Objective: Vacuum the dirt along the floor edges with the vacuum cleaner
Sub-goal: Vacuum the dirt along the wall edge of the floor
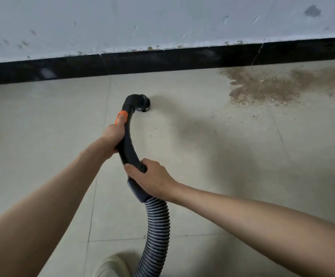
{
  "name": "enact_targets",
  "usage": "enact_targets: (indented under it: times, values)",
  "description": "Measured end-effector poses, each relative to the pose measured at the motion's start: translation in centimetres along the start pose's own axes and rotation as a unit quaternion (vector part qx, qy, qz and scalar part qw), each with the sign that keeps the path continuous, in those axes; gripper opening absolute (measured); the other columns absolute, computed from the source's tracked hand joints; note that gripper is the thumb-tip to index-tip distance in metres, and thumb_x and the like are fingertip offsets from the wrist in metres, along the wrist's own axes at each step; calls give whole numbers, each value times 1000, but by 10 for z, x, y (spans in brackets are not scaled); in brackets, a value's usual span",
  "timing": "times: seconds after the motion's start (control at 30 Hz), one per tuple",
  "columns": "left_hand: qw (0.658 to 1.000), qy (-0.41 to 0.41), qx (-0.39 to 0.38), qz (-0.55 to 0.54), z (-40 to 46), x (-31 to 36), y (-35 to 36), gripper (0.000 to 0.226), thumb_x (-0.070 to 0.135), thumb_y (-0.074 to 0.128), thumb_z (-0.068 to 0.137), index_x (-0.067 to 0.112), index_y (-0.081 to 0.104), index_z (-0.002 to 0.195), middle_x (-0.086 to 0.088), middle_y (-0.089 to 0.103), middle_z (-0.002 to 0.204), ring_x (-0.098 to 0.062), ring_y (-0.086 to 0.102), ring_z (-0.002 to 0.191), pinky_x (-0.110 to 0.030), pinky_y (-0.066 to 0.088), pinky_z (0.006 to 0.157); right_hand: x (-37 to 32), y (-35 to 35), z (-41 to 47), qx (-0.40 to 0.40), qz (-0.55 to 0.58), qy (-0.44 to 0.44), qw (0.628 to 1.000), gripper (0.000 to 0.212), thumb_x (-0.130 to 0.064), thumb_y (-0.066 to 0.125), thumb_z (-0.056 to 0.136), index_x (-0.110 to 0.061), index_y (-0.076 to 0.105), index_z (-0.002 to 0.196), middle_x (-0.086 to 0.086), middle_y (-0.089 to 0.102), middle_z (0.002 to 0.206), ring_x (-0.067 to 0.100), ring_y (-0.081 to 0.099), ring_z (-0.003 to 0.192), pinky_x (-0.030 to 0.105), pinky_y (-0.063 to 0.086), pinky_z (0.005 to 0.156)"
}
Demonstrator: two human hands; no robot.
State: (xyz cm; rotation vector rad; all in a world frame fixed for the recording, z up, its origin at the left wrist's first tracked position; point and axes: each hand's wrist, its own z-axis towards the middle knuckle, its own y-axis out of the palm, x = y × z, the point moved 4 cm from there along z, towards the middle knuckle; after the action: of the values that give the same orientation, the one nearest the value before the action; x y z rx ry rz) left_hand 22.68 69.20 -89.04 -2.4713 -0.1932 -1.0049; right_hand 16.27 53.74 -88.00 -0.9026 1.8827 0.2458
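So both hands are on the vacuum's curved black handle [127,144]. The left hand [112,139] is wrapped around it higher up, with the thumb lying along the tube and its tip on the orange slider [121,116]. The right hand [152,179] is clamped around the lower end, fingers curled over the top, right where the rigid part meets the ribbed hose [155,232]. The hose drops down from there and runs out of view at the bottom, just beside a pale shoe [112,265].

The nozzle [141,103] at the far end is a stubby round black head, bent over to the right and pointing down at the floor [43,126]. Can't honestly tell if it's touching the tile or just above it, it's throwing a soft shadow off to the right. It's a bit out from the wall, not tight against the black skirting [162,60].

The dirt [266,84] is a big brown sandy patch off to the right of the nozzle, sitting right up against the skirting and spreading out onto the tile. It's well apart from the nozzle. A few loose specks are scattered between the two, and some sit on the tile near the handle.

Above the skirting the wall [162,23] is pale grey and scuffed, with a dark blotch up in the right corner and crusty brownish bits along the top edge of the skirting. Floor is light beige tile with thin grout lines.
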Motion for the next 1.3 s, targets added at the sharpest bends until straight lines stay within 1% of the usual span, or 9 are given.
enact_targets:
  times: [0.13,0.23,0.33,0.63,0.8,0.97,1.07,1.2,1.3]
  values:
    - [999,-4,23,-40,-8,-23,-49,64,63,40,92,1,49,103,-12,54,78,-26,54,66,-34,46,60,-22,32,-3,-76,-24,5,997,34,-53,53,90,-20,48,80,-1,60,83,20,60,78,31,44,64]
    - [998,-22,22,-56,-19,-42,-72,59,63,41,91,4,49,89,-11,54,71,-24,53,60,-32,45,57,-33,52,-9,-125,-27,27,991,33,-51,55,89,-18,51,86,7,65,96,26,64,90,36,51,78]
    - [997,-38,18,-68,-29,-58,-82,58,63,42,91,6,48,85,-11,53,68,-25,52,58,-34,46,58,-35,67,-20,-141,-37,31,989,35,-52,52,91,-17,52,87,7,64,97,26,64,92,36,51,80]
    - [996,-55,8,-69,-54,-72,-64,59,64,41,91,6,49,84,-11,55,71,-25,54,61,-33,48,60,-19,69,-47,-127,-37,41,990,35,-54,49,91,-22,48,79,-2,57,82,17,56,75,28,43,63]
    - [997,-54,-10,-51,-63,-70,-41,62,67,39,90,6,50,90,-11,56,77,-25,56,67,-33,49,62,-7,57,-61,-103,-28,45,993,34,-53,49,92,-21,47,79,-2,57,82,17,56,76,28,43,64]
    - [998,-51,-16,-27,-69,-67,-20,65,68,36,90,6,50,102,-13,57,90,-30,57,81,-41,53,80,3,45,-72,-81,-27,47,995,34,-50,49,94,-21,45,77,-5,53,77,14,52,71,27,41,63]
    - [998,-52,-22,-16,-74,-69,-9,67,69,34,90,6,51,106,-13,58,91,-30,58,81,-40,53,80,10,41,-81,-72,-24,42,996,33,-49,49,94,-21,46,77,-5,54,77,14,53,70,28,42,64]
    - [998,-57,-13,-16,-83,-77,-1,64,68,34,90,7,51,98,-14,58,87,-30,58,78,-40,53,79,21,39,-93,-79,-22,42,996,33,-51,49,93,-21,47,79,-6,54,76,12,52,68,25,42,61]
    - [998,-61,-9,-11,-90,-84,4,65,68,33,91,7,51,101,-14,58,90,-30,58,80,-41,53,80,29,38,-103,-83,-18,42,996,33,-52,48,94,-24,46,79,-7,53,75,9,51,66,23,41,60]
